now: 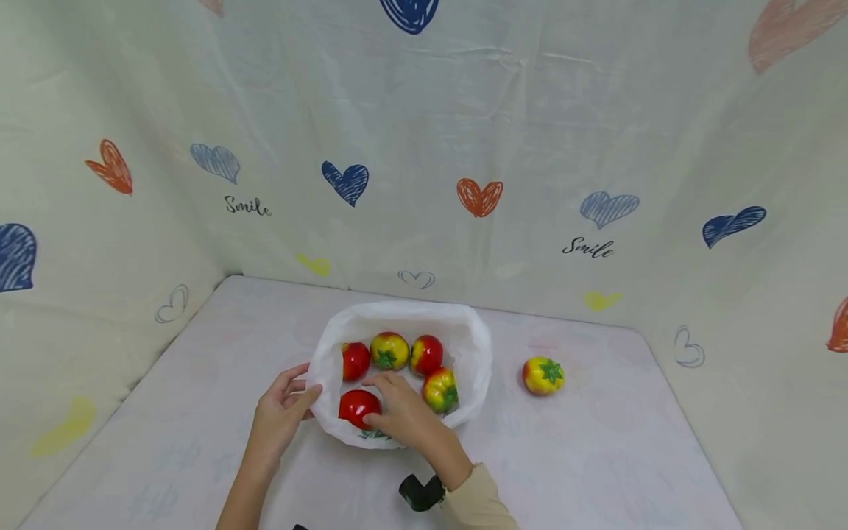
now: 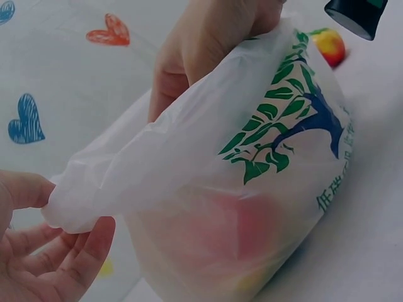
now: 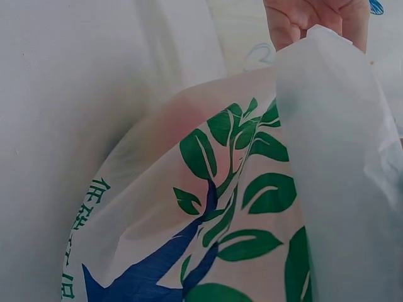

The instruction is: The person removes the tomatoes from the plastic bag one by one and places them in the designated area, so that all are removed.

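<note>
A white plastic bag [image 1: 473,331] stands with its mouth spread wide, several red and yellow toy fruits inside. My left hand [image 1: 281,408] pinches the rim at the left, thumb outermost; the left wrist view shows this hand [image 2: 56,245] on the bag's edge [image 2: 94,189]. Inside the mouth is my right hand [image 1: 411,416], its thumb at a red fruit [image 1: 356,406] and its fingers spread above it with a gap. In the left wrist view the bag's wall hides the fingertips of my right hand [image 2: 208,44]. The right wrist view shows the bag's printed side [image 3: 233,189] and my left hand [image 3: 318,19].
One yellow and red fruit [image 1: 543,375] lies on the table [image 1: 596,442] to the right of the bag. A cloth printed with hearts [image 1: 411,110] hangs behind and at both sides. A black device [image 1: 421,493] is at my right wrist.
</note>
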A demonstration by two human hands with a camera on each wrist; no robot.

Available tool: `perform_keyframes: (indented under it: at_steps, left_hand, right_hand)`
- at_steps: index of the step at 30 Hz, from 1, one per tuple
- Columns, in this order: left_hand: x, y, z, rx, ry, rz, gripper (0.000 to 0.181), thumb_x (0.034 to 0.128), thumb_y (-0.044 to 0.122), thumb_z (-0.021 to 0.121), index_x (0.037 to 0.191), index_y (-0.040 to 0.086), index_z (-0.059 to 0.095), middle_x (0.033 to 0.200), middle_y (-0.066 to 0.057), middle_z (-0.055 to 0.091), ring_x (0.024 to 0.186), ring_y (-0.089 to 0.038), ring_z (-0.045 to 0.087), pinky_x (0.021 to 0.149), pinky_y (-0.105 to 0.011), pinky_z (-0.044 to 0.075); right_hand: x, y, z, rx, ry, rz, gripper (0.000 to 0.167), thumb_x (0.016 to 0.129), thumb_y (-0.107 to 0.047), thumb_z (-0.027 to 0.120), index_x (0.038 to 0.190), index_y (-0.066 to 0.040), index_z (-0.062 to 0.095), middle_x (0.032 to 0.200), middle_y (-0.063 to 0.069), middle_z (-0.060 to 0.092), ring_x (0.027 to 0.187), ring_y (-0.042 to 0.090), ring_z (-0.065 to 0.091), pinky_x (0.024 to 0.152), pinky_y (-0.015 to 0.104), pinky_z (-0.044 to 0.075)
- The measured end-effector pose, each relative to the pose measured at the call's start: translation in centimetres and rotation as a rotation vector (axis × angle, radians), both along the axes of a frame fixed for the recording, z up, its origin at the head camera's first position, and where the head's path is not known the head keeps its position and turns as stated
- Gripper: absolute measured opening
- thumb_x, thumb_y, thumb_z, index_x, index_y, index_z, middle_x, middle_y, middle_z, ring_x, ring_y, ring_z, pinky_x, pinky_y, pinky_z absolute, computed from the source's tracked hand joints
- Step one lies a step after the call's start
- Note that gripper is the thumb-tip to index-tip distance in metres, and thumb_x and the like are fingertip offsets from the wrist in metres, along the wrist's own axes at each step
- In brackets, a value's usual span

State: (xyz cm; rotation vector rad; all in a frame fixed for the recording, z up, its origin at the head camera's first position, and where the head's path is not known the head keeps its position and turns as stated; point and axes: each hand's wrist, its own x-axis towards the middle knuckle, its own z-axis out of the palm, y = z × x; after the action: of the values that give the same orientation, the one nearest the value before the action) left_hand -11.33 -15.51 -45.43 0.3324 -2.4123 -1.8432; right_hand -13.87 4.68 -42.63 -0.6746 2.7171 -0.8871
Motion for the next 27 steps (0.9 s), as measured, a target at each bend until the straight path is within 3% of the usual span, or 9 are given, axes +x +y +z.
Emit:
perform_keyframes:
  at_steps: [4, 7, 9, 14, 17, 21, 27]
  left_hand:
    - [-1.7, -1.5, -5.2, -0.02, 0.054, 0.021, 0.057, 0.0841, 0.046, 0.063, 0.132, 0.02, 0.047, 0.107, -0.007, 0.062, 0.081, -0.01, 0.066, 0.065, -0.022, 0.056]
    - [-2.3, -2.0, -6.8, -0.042, 0.034, 0.03, 0.058, 0.0812, 0.053, 0.063, 0.132, 0.029, 0.047, 0.108, -0.001, 0.061, 0.083, -0.007, 0.066, 0.066, -0.021, 0.056]
    - [-1.9, -1.7, -5.8, -0.042, 0.023, 0.024, 0.059, 0.0822, 0.052, 0.063, 0.133, 0.026, 0.046, 0.109, -0.003, 0.06, 0.084, -0.007, 0.066, 0.066, -0.021, 0.056]
    - [0.3, 0.0, 0.7, -0.004, -0.022, -0.02, 0.058, 0.0876, 0.039, 0.062, 0.134, 0.011, 0.044, 0.113, -0.018, 0.058, 0.084, -0.01, 0.064, 0.068, -0.021, 0.056]
    - [1.0, 0.6, 2.9, 0.005, -0.071, -0.015, 0.052, 0.0895, 0.033, 0.061, 0.133, 0.01, 0.044, 0.115, -0.018, 0.057, 0.082, -0.006, 0.063, 0.07, -0.019, 0.055]
    - [1.2, 0.8, 3.4, -0.005, -0.106, -0.019, 0.051, 0.0911, 0.029, 0.06, 0.135, 0.01, 0.042, 0.118, -0.017, 0.056, 0.08, -0.002, 0.062, 0.071, -0.018, 0.054]
    - [0.9, 0.4, 2.1, 0.002, -0.035, -0.013, 0.053, 0.0882, 0.035, 0.062, 0.132, 0.011, 0.045, 0.113, -0.018, 0.058, 0.083, -0.01, 0.064, 0.07, -0.021, 0.056]
  right_hand:
    - [-0.3, -0.1, 0.1, 0.03, -0.009, 0.009, 0.051, 0.081, -0.024, 0.072, 0.127, -0.017, 0.053, 0.128, 0.003, 0.052, 0.116, 0.017, 0.049, 0.09, 0.031, 0.052]
    - [-0.6, -0.2, 0.2, 0.046, -0.022, 0.02, 0.052, 0.08, -0.025, 0.072, 0.128, -0.016, 0.053, 0.127, 0.004, 0.052, 0.113, 0.017, 0.05, 0.09, 0.031, 0.052]
    - [-0.7, -0.3, 0.2, 0.048, -0.041, 0.027, 0.053, 0.08, -0.025, 0.073, 0.129, -0.016, 0.053, 0.128, 0.004, 0.052, 0.111, 0.016, 0.05, 0.089, 0.032, 0.053]
    - [-1.0, -0.8, -0.1, 0.07, -0.073, 0.052, 0.056, 0.077, -0.025, 0.075, 0.128, -0.019, 0.054, 0.13, 0.004, 0.052, 0.109, 0.016, 0.052, 0.087, 0.034, 0.054]
    - [-1.2, -1.2, -0.5, 0.117, -0.054, 0.082, 0.057, 0.076, -0.026, 0.076, 0.129, -0.022, 0.054, 0.128, 0.003, 0.053, 0.108, 0.016, 0.052, 0.087, 0.033, 0.054]
    - [-1.4, -1.7, -1.0, 0.174, -0.032, 0.107, 0.059, 0.076, -0.026, 0.077, 0.13, -0.025, 0.054, 0.127, 0.003, 0.054, 0.106, 0.015, 0.053, 0.086, 0.033, 0.054]
    - [-1.7, -2.5, -1.1, 0.218, -0.055, 0.113, 0.064, 0.072, -0.023, 0.079, 0.13, -0.03, 0.053, 0.128, 0.002, 0.055, 0.101, 0.016, 0.054, 0.084, 0.035, 0.055]
